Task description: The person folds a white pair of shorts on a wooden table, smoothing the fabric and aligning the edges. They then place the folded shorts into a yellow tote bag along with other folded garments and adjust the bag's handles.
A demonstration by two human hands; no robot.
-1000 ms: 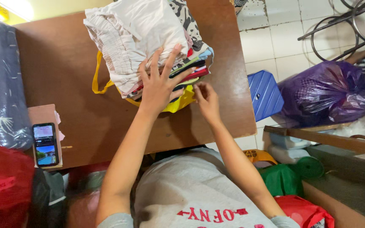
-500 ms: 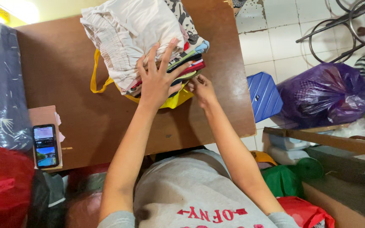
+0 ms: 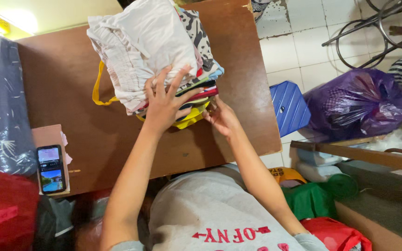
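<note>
I have my left hand pressed flat, fingers spread, on the side of the tall stack of folded clothes on the brown wooden table. My right hand, fingers curled, touches the stack's lower edge beside the yellow fabric bag underneath; whether it grips, I cannot tell.

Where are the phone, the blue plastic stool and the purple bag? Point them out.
phone [image 3: 51,168], head view, middle of its screen.
blue plastic stool [image 3: 290,108], head view, its ribbed top.
purple bag [image 3: 357,100], head view, its bulging middle.
</note>
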